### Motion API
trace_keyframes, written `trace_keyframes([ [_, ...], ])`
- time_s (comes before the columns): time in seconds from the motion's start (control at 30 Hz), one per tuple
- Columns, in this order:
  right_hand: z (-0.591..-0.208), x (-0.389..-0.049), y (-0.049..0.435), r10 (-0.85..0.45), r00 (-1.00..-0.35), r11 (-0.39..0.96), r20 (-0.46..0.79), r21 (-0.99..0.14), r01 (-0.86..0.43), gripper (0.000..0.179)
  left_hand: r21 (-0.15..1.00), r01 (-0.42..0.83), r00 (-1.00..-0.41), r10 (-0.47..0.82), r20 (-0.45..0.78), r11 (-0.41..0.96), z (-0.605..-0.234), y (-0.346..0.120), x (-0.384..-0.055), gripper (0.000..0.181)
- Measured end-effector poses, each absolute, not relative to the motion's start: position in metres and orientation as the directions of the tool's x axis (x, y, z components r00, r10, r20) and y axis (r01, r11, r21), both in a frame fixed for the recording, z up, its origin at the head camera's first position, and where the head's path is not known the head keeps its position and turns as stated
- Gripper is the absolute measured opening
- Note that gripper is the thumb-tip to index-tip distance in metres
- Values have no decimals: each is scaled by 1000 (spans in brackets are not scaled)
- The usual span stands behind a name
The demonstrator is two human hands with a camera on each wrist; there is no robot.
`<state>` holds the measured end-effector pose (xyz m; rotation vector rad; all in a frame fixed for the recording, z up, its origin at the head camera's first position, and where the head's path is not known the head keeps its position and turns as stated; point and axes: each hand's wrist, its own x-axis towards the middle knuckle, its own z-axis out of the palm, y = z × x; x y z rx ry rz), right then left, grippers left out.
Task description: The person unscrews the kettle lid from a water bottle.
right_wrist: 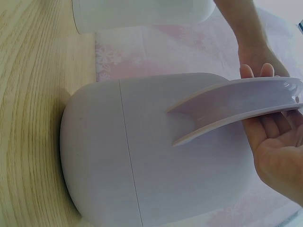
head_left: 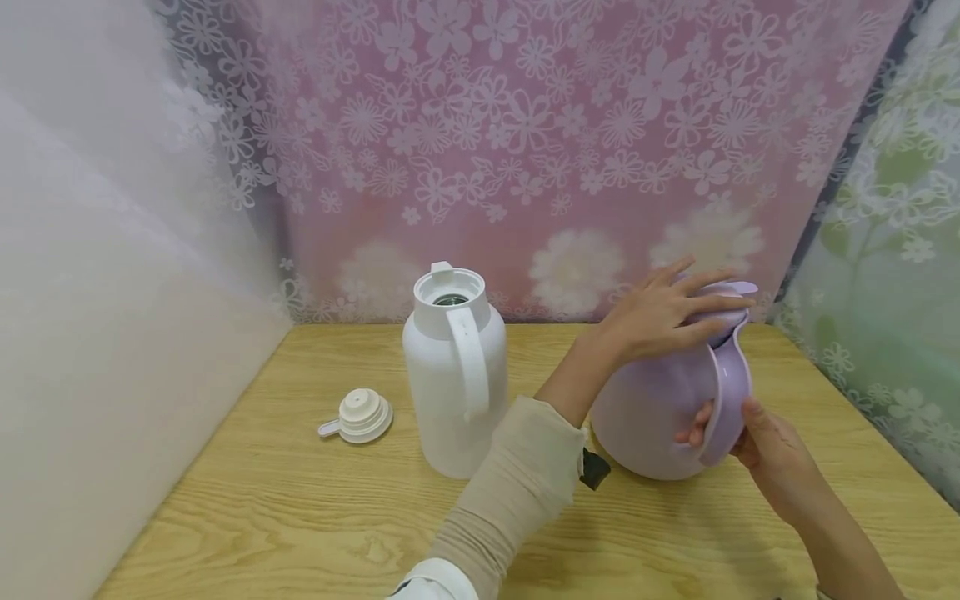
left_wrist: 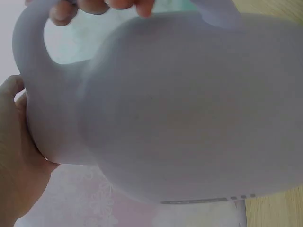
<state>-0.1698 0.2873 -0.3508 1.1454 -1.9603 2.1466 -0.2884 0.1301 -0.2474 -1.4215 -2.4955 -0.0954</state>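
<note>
A lilac vacuum jug stands at the right of the table, its handle turned toward the person. My right hand grips this handle, with fingers passed through the loop and the thumb on its outer side. On top of the jug, the left hand rests over the lilac lid with fingers spread and fairly straight. The left wrist view shows that hand against the jug's neck; its palm covers most of the lid. From the right wrist, the handle looks broad and channelled.
Left of the lilac jug stands a white vacuum jug with its mouth uncovered. A white stopper with a small tab lies on the wooden table beside it. A pink flowered curtain hangs behind the table.
</note>
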Motion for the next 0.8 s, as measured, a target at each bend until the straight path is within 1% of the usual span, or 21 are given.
trace_keyframes([
  [0.1,-353,-171,288,-449,-713,-251,538,-842,-477,52,-78,870,-451,848,278,488,-249,130,-290,45],
  [0.17,-354,-172,288,-444,-710,-264,546,-837,-479,52,-44,870,-461,842,280,491,-250,131,-289,45],
  [0.27,-355,-174,289,-439,-700,-299,563,-827,-477,52,-54,860,-475,833,284,508,-250,132,-288,44],
  [0.3,-355,-173,289,-439,-704,-291,558,-830,-476,52,-58,853,-484,828,282,519,-250,133,-287,44],
  [0.37,-354,-173,289,-442,-712,-272,545,-838,-473,52,-80,830,-513,813,275,552,-249,134,-283,45],
  [0.43,-352,-172,289,-444,-719,-262,534,-845,-466,52,-93,798,-559,788,258,596,-247,137,-279,45],
  [0.5,-351,-171,289,-446,-727,-243,521,-853,-462,52,-82,756,-617,750,239,649,-246,140,-274,44],
  [0.67,-351,-170,288,-445,-722,-262,530,-848,-461,52,-44,626,-761,622,187,779,-243,153,-265,42],
  [0.8,-351,-169,287,-442,-729,-244,522,-852,-463,51,-20,544,-824,538,176,839,-242,161,-261,41],
])
